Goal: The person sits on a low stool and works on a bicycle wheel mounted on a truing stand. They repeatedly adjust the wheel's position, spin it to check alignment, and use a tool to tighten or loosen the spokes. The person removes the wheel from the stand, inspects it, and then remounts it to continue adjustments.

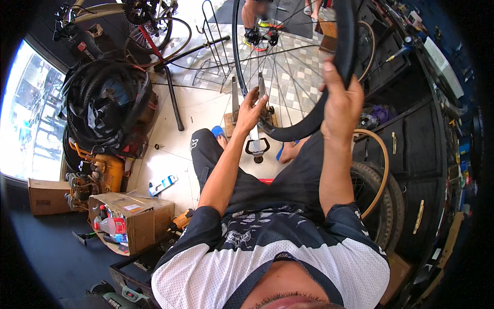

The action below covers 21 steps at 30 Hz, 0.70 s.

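Note:
I hold a black-rimmed bicycle wheel (293, 132) upright before me, its thin spokes running to a dark hub. My right hand (342, 103) is closed around the wide rim on the right side, thumb pointing up. At the lower left of the rim, my left hand (250, 110) is closed with bent fingers on the wheel's edge, close to an upright arm of a metal stand. That wheel stand (254, 135) is on the floor between my feet, with two flat arms and a wooden block. The rim partly hides the stand.
A heap of black tyres (103, 108) lies left, above an orange compressor (108, 172). Nearer is a cardboard box (149, 224) of bottles. Black drawers (417, 154) and leaning tyres (383, 206) line the right. Beyond are a repair stand (172, 98), a bicycle and other people's legs (249, 15).

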Each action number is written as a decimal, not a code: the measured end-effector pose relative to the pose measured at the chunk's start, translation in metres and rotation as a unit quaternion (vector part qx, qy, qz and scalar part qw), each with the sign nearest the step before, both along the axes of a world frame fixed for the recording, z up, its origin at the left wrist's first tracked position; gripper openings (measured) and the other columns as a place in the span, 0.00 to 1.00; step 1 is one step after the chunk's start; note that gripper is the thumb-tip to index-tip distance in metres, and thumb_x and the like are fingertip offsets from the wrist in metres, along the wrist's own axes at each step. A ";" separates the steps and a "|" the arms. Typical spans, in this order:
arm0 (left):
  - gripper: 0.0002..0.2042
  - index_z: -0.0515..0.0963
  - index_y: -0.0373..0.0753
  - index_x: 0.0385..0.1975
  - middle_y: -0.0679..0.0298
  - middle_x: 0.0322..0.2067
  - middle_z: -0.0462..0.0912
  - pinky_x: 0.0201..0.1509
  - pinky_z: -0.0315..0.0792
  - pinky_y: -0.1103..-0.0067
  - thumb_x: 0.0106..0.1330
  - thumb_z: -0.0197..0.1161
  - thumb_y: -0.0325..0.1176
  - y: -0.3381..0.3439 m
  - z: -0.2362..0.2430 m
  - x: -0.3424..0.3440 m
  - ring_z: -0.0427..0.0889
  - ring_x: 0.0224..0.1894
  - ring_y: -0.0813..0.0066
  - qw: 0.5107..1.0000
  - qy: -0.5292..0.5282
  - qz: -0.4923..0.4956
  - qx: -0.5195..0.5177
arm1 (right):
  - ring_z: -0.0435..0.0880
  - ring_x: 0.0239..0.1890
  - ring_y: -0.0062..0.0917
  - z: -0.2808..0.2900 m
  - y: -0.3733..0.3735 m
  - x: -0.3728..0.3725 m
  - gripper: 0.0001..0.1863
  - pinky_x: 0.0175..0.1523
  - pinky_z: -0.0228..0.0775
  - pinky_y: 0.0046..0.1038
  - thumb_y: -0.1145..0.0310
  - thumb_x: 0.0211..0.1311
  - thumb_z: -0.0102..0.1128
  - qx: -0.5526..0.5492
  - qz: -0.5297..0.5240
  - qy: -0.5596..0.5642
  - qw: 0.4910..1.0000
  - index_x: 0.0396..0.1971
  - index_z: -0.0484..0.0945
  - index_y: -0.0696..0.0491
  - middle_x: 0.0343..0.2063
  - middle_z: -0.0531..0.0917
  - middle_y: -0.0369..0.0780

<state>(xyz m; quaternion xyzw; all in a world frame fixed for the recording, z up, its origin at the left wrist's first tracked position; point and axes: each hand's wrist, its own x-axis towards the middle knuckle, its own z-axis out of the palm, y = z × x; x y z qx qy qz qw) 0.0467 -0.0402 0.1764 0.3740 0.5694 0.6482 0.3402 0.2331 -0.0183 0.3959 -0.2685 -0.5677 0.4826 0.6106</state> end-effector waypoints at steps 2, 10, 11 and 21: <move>0.36 0.64 0.31 0.69 0.47 0.56 0.79 0.62 0.70 0.72 0.69 0.67 0.50 0.002 0.000 -0.003 0.77 0.58 0.64 0.999 -0.008 0.006 -0.040 | 0.74 0.30 0.11 -0.010 -0.002 -0.014 0.10 0.35 0.66 0.18 0.65 0.68 0.66 -0.009 0.030 -0.024 0.999 0.42 0.84 0.55 0.32 0.82 0.30; 0.43 0.56 0.26 0.67 0.43 0.44 0.84 0.53 0.76 0.65 0.62 0.71 0.48 0.032 -0.097 -0.022 0.84 0.47 0.54 0.978 0.168 -0.010 -0.124 | 0.81 0.29 0.19 -0.075 -0.010 -0.071 0.11 0.37 0.73 0.25 0.66 0.69 0.64 -0.021 0.053 -0.101 0.993 0.41 0.79 0.59 0.28 0.84 0.38; 0.42 0.56 0.25 0.66 0.42 0.44 0.83 0.52 0.76 0.64 0.63 0.70 0.47 0.027 -0.123 -0.044 0.84 0.47 0.52 0.961 0.239 -0.001 -0.142 | 0.82 0.30 0.21 -0.077 -0.014 -0.082 0.11 0.38 0.74 0.26 0.66 0.69 0.64 -0.011 0.061 -0.108 0.992 0.42 0.79 0.59 0.27 0.85 0.40; 0.41 0.59 0.24 0.65 0.38 0.50 0.80 0.58 0.74 0.64 0.61 0.69 0.47 0.030 -0.203 -0.040 0.80 0.54 0.48 0.967 0.196 -0.048 -0.155 | 0.87 0.33 0.30 -0.146 0.013 -0.110 0.13 0.42 0.76 0.30 0.65 0.69 0.63 -0.019 0.016 -0.172 0.985 0.45 0.79 0.59 0.31 0.87 0.44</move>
